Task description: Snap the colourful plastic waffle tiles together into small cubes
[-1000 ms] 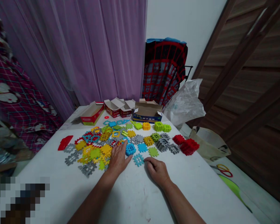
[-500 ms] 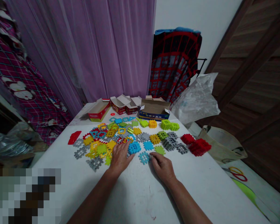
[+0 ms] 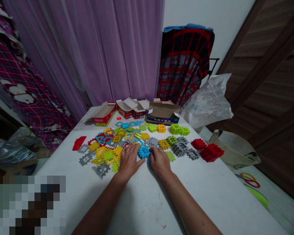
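Note:
A spread of flat plastic waffle tiles (image 3: 107, 153) in yellow, grey, green, blue and red covers the middle of the white table (image 3: 142, 202). My left hand (image 3: 129, 160) lies flat and open on the pile's near edge, its fingertips beside a blue assembled block (image 3: 144, 151). My right hand (image 3: 159, 161) rests palm down just right of that block, covering a flat blue tile, fingers stretched toward the block. Only a sliver of that tile shows under the hand.
Open cardboard boxes (image 3: 162, 114) line the table's far edge. Red block stacks (image 3: 209, 150), grey pieces (image 3: 183, 148) and green stacks (image 3: 178, 130) sit to the right. A plastic bag (image 3: 208, 101) hangs off the far right corner. A red piece (image 3: 78, 143) lies at the left.
My right hand slid left and forward onto the flat blue tile, up against the blue block. My left hand stayed on the pile. The camera tilted slightly.

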`<move>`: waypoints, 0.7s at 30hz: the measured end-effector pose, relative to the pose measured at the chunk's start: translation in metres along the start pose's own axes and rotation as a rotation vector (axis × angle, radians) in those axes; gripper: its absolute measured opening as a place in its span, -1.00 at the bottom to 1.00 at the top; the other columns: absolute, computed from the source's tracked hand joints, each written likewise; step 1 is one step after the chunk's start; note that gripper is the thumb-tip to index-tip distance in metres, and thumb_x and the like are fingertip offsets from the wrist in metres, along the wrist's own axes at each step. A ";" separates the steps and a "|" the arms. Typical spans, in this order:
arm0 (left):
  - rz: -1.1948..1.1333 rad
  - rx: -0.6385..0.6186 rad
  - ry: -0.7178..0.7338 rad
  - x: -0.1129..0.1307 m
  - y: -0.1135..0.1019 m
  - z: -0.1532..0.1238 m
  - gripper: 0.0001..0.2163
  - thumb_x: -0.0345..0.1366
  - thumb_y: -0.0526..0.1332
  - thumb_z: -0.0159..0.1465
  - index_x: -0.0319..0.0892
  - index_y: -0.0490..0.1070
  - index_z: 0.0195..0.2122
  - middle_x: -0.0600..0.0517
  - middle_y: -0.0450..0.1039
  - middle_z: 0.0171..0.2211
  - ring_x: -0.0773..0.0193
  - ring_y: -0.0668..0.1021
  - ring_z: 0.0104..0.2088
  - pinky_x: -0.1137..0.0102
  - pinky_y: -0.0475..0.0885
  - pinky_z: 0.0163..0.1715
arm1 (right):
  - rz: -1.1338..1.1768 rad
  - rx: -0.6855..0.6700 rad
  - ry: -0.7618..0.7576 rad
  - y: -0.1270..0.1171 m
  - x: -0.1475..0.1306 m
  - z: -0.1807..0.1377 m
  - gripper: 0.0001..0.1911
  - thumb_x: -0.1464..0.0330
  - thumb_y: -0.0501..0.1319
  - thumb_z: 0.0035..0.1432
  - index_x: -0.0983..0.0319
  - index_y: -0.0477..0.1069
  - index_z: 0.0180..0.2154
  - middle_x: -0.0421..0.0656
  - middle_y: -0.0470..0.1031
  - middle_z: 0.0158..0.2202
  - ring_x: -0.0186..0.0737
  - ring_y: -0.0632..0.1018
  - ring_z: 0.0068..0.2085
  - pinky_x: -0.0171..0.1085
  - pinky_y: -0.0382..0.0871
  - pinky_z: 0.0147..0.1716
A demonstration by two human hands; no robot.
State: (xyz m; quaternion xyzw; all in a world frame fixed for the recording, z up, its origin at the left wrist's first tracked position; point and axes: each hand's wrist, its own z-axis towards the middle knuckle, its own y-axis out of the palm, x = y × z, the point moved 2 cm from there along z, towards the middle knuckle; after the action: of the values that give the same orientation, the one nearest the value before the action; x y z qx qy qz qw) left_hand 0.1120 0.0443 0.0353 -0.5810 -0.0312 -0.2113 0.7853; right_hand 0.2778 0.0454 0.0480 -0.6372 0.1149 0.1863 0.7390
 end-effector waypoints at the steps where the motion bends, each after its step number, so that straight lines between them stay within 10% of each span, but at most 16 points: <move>1: 0.018 0.012 -0.010 0.000 -0.004 -0.003 -0.42 -0.18 0.33 0.18 -0.13 0.27 0.23 -0.17 0.41 0.17 -0.08 0.36 0.22 -0.05 0.12 0.24 | -0.013 -0.002 0.000 0.000 -0.002 0.000 -0.65 0.42 0.03 0.27 0.20 0.45 0.02 -0.03 0.54 -0.08 -0.12 0.51 -0.06 -0.25 0.27 -0.06; 6: 0.115 0.042 -0.069 0.007 -0.012 -0.021 -0.71 -0.35 0.23 0.21 -0.07 0.51 -0.03 -0.13 0.44 0.14 -0.14 0.29 0.27 -0.20 0.00 0.26 | -0.106 -0.035 0.010 0.001 -0.005 -0.001 -0.56 0.45 0.02 0.26 0.22 0.38 0.14 0.04 0.48 0.04 -0.03 0.44 0.07 -0.17 0.21 0.00; 21: 0.170 -0.044 -0.075 0.031 -0.004 -0.009 -0.70 -0.45 0.12 0.17 -0.20 0.55 -0.12 -0.21 0.34 0.23 -0.14 0.19 0.34 -0.22 -0.10 0.29 | -0.151 -0.083 -0.023 0.003 -0.016 -0.003 -0.51 0.47 0.03 0.24 0.34 0.33 0.19 0.13 0.50 0.06 0.00 0.37 0.18 -0.11 0.15 0.02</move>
State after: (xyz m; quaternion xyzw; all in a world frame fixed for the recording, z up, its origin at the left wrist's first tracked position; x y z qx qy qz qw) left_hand 0.1365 0.0256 0.0449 -0.6061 -0.0065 -0.1227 0.7858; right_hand 0.2625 0.0411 0.0516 -0.6718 0.0500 0.1420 0.7253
